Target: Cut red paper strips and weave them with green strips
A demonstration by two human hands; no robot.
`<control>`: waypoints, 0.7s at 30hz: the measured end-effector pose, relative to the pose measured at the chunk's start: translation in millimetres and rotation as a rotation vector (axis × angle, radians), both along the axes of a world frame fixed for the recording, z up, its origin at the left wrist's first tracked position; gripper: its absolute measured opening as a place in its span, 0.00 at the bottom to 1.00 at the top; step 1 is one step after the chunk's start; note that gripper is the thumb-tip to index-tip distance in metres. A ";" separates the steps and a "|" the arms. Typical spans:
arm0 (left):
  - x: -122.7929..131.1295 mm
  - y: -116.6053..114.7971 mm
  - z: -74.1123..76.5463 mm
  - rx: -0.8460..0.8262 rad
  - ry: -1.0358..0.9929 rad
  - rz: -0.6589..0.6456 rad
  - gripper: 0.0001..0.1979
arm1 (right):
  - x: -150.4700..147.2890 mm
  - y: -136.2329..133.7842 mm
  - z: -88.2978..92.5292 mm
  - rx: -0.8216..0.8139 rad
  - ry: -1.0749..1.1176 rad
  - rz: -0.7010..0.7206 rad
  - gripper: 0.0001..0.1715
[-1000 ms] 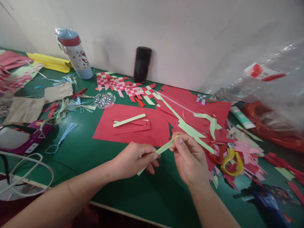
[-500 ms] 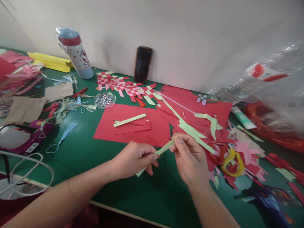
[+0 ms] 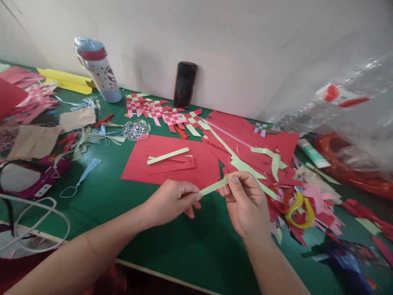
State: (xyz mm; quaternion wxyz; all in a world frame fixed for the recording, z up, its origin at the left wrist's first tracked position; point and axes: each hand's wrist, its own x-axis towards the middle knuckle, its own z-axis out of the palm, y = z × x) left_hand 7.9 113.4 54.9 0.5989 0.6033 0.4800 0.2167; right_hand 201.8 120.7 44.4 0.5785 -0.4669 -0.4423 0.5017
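Note:
A pale green paper strip (image 3: 214, 187) is stretched between my two hands above the green table. My left hand (image 3: 172, 201) pinches its left end between thumb and fingers. At the other end, the thumb and forefinger of my right hand (image 3: 245, 203) are closed on it. Just beyond the hands lies a red paper sheet (image 3: 138, 168), bearing another pale green strip (image 3: 168, 156) across thin red strips (image 3: 175, 168). Scissors with yellow and red handles (image 3: 302, 213) rest on paper scraps to the right of my right hand.
Woven paper pieces (image 3: 159, 111) lie below a phone (image 3: 185, 85) leaning on the wall. A bottle (image 3: 100, 71) stands at the back left. Beads fill a clear dish (image 3: 136, 129). Tassels (image 3: 92, 164) lie left, a glue tube (image 3: 313, 153) right.
My left hand has slid slightly up and left along the strip. The strip now runs straight between the hands, and its loose tail below the left hand no longer shows.

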 end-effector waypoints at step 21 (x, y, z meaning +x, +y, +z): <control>-15.6 15.7 0.0 0.279 0.228 0.094 0.14 | 11.9 12.5 -7.5 -0.050 -0.064 -0.108 0.19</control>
